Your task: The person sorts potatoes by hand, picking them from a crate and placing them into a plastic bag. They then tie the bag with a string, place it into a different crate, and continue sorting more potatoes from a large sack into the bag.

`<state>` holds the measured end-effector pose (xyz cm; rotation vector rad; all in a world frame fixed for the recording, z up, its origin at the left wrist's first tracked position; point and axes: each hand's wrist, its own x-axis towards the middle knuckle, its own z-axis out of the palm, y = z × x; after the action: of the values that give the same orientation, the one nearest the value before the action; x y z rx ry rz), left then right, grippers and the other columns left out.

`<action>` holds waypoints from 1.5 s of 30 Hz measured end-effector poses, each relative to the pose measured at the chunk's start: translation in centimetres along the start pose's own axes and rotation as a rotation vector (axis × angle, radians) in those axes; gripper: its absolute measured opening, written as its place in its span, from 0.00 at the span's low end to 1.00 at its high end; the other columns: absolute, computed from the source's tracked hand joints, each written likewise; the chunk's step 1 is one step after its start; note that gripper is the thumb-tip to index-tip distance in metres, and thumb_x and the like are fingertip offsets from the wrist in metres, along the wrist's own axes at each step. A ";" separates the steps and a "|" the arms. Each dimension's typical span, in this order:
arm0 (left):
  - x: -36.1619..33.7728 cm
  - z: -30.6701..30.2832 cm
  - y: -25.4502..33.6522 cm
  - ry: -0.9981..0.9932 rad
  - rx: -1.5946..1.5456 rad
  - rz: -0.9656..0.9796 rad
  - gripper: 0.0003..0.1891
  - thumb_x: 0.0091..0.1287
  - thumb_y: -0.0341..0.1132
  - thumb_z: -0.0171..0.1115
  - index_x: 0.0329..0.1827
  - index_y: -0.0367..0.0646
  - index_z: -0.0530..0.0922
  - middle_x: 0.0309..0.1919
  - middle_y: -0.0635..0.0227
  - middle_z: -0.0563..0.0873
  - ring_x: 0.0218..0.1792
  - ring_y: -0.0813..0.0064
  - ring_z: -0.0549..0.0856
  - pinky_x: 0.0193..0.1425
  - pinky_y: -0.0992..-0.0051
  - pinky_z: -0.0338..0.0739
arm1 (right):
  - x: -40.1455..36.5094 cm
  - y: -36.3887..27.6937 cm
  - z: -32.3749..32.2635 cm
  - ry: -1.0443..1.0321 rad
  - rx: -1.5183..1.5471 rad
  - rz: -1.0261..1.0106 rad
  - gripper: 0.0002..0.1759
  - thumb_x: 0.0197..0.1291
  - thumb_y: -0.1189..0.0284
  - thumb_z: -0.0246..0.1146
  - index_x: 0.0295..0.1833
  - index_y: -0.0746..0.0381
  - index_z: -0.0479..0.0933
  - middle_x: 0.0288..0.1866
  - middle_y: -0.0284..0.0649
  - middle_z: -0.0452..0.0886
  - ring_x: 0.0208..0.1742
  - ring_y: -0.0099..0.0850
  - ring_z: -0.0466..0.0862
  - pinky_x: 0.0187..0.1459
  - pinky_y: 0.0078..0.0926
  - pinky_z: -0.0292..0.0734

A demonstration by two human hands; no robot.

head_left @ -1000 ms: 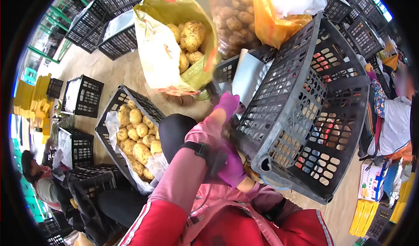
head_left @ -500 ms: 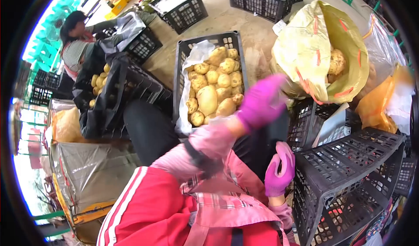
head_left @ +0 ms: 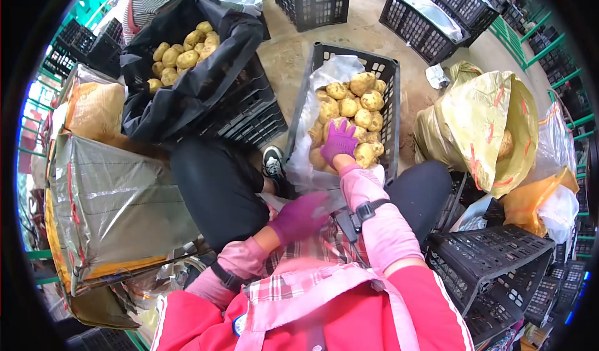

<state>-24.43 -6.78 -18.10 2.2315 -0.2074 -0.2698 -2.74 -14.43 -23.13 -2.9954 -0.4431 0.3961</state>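
Observation:
My right hand (head_left: 340,142), in a purple glove, rests on the potatoes (head_left: 348,106) near the front of a black plastic crate (head_left: 392,101). Its fingers are spread; whether a potato is under the palm cannot be seen. Translucent white plastic sheeting (head_left: 301,140) lines the crate's left side and spills over its front. My left hand (head_left: 299,217), in a matching glove, is over my lap in front of the crate, its fingers smeared by motion. Nothing can be made out in it.
At the left, another crate lined with black plastic (head_left: 218,95) holds potatoes. A yellow woven sack (head_left: 465,120) gapes on the right, above a black crate on its side (head_left: 493,251). More crates (head_left: 312,8) stand behind. A person in a striped top (head_left: 153,2) is at upper left.
My left hand has drawn back from near the yellow sack to my lap. My right hand has moved from beside the right-hand crate onto the potatoes. The camera view has shifted.

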 end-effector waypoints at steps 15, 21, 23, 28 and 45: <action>3.8 -4.9 0.4 0.437 -1.173 0.146 0.38 0.72 0.33 0.61 0.80 0.40 0.50 0.72 0.61 0.64 0.70 0.70 0.68 0.72 0.71 0.68 | -11.5 2.6 -5.3 -0.070 1.623 -0.432 0.33 0.65 0.69 0.63 0.72 0.68 0.62 0.66 0.52 0.76 0.65 0.43 0.79 0.62 0.43 0.79; 1.7 -4.1 -0.1 0.455 -1.162 -0.079 0.33 0.76 0.34 0.55 0.81 0.45 0.51 0.70 0.63 0.68 0.65 0.74 0.73 0.61 0.75 0.77 | -13.7 1.4 -7.8 -0.621 2.064 -0.037 0.39 0.70 0.53 0.59 0.77 0.64 0.58 0.69 0.46 0.73 0.67 0.35 0.77 0.64 0.34 0.76; 2.3 -3.9 0.6 0.429 -1.189 0.019 0.31 0.79 0.40 0.53 0.80 0.45 0.53 0.68 0.63 0.71 0.59 0.74 0.78 0.57 0.75 0.79 | -13.8 2.9 -7.5 -0.500 1.786 -0.243 0.42 0.68 0.56 0.61 0.79 0.67 0.54 0.77 0.45 0.62 0.76 0.34 0.64 0.74 0.29 0.59; 3.0 -4.7 2.2 0.388 -0.972 -0.045 0.29 0.79 0.46 0.51 0.77 0.40 0.59 0.67 0.59 0.74 0.61 0.67 0.80 0.61 0.70 0.79 | -16.1 4.2 -10.5 -0.249 2.000 -0.177 0.43 0.62 0.60 0.65 0.77 0.67 0.59 0.72 0.45 0.68 0.72 0.34 0.68 0.72 0.29 0.61; 28.5 2.9 27.3 0.206 -0.209 0.330 0.40 0.64 0.49 0.69 0.70 0.28 0.65 0.67 0.41 0.72 0.71 0.50 0.70 0.73 0.61 0.66 | -13.2 29.9 -17.8 1.334 2.073 0.239 0.41 0.65 0.65 0.64 0.77 0.67 0.55 0.70 0.47 0.69 0.68 0.36 0.73 0.64 0.35 0.74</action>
<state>0.74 -32.72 -2.02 1.9644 -0.4099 0.1125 -2.08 -47.71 -6.52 -0.7670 0.3516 -0.7114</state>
